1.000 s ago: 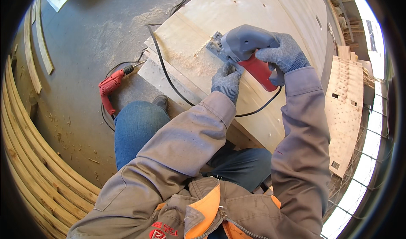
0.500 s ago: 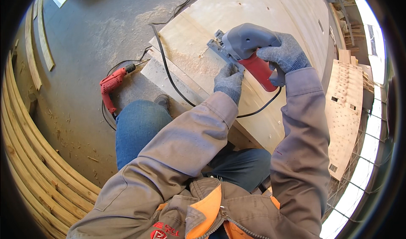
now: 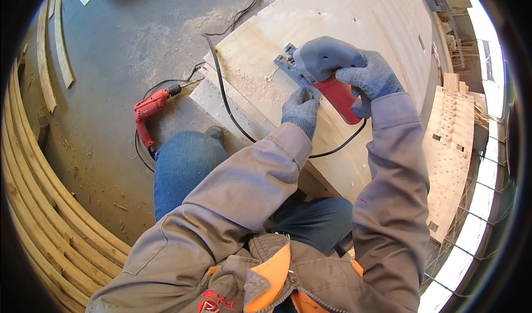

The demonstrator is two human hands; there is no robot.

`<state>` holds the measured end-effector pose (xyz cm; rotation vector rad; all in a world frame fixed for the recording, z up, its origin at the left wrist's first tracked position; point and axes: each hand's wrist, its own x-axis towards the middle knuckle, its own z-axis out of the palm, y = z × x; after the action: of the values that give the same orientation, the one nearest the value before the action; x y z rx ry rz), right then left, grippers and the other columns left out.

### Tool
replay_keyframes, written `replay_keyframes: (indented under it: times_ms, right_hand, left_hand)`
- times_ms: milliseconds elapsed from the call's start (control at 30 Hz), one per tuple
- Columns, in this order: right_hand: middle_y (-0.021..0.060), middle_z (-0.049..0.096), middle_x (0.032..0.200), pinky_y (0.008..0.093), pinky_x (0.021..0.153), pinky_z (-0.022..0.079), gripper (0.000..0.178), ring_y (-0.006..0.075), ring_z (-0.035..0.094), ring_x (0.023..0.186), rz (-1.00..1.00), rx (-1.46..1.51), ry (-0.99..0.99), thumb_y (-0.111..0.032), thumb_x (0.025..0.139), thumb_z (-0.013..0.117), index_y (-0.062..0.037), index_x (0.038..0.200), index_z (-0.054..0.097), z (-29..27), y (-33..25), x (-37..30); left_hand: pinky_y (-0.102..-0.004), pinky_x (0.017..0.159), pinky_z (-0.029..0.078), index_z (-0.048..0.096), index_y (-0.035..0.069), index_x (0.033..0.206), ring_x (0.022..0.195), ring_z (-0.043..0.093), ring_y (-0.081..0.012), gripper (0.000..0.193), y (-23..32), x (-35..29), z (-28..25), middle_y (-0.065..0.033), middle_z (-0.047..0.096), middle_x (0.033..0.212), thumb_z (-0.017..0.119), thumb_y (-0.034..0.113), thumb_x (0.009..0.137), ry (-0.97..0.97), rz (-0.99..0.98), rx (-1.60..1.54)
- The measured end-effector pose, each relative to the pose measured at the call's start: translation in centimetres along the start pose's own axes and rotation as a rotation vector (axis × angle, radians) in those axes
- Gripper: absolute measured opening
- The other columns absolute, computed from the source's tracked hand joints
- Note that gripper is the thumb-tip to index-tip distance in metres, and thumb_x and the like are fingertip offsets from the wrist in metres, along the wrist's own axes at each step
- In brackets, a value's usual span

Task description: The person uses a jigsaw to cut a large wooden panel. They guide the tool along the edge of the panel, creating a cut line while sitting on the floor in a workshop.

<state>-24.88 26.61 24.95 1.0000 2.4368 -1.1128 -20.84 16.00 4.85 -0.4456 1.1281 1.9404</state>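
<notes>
My gloved right hand (image 3: 371,79) is wrapped round the handle of a grey and red jigsaw (image 3: 327,58). The saw is tilted over a pale plywood sheet (image 3: 354,5), with its metal base turned to the upper left. My gloved left hand (image 3: 300,111) is closed at the lower end of that base, its fingertips curled against the metal and partly hidden. A black cord (image 3: 224,99) runs from the saw across the board. Sawdust (image 3: 255,88) lies on the sheet beside the base.
A red corded drill (image 3: 151,110) lies on the grey floor left of the sheet, its bit pointing toward the board. Long timber strips (image 3: 58,219) are stacked at the left. A slotted wooden panel (image 3: 449,152) and wire mesh (image 3: 471,202) stand at the right.
The whole view has shifted slightly. Both hands keep nearly the same hold, and the jigsaw stays almost where it was over the sheet.
</notes>
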Motion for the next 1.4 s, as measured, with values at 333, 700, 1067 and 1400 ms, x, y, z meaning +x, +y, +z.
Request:
replay_keyframes:
  times_ms: [333, 700, 1067, 1400]
  right_hand:
    - [0.0099, 0.069, 0.082, 0.0341, 0.061, 0.052, 0.037, 0.0179, 0.061, 0.062, -0.039, -0.025, -0.011, -0.018, 0.074, 0.078, -0.0021, 0.107, 0.074, -0.3, 0.3, 0.0]
    - [0.0137, 0.073, 0.088, 0.0359, 0.073, 0.056, 0.041, 0.0216, 0.068, 0.075, 0.003, -0.1, -0.036, -0.022, 0.072, 0.081, -0.003, 0.108, 0.075, -0.4, 0.2, 1.5]
    - [0.0101, 0.068, 0.075, 0.0331, 0.05, 0.049, 0.033, 0.0185, 0.059, 0.053, -0.118, -0.01, 0.001, -0.013, 0.07, 0.075, 0.0008, 0.1, 0.074, -0.1, 0.2, 0.5]
    - [0.0122, 0.07, 0.08, 0.0327, 0.055, 0.055, 0.037, 0.0214, 0.066, 0.065, -0.106, -0.141, 0.035, -0.023, 0.068, 0.083, -0.0033, 0.099, 0.077, 0.5, -0.6, 1.4]
  left_hand:
    - [-0.0304, 0.067, 0.055, 0.066, -0.001, 0.117, 0.077, 0.065, -0.0167, 0.031, 2.7, -3.0, -0.5, -0.0066, 0.068, 0.092, 0.067, 0.001, 0.087, -0.038, -0.106, -0.066]
    - [-0.0323, 0.07, 0.057, 0.065, -0.001, 0.117, 0.076, 0.068, -0.0192, 0.027, 11.1, -9.1, -0.9, -0.0098, 0.07, 0.093, 0.065, 0.01, 0.092, -0.356, -0.052, -0.027]
    - [-0.031, 0.072, 0.057, 0.069, 0.0, 0.114, 0.079, 0.07, -0.0186, 0.024, 12.3, -10.4, -1.2, -0.0105, 0.072, 0.096, 0.068, 0.011, 0.092, -0.52, 0.026, 0.23]
    - [-0.0393, 0.079, 0.057, 0.07, 0.001, 0.111, 0.089, 0.072, -0.0307, 0.026, 15.9, -13.9, -2.4, -0.0191, 0.072, 0.098, 0.074, 0.012, 0.087, -0.606, 1.014, 0.953]
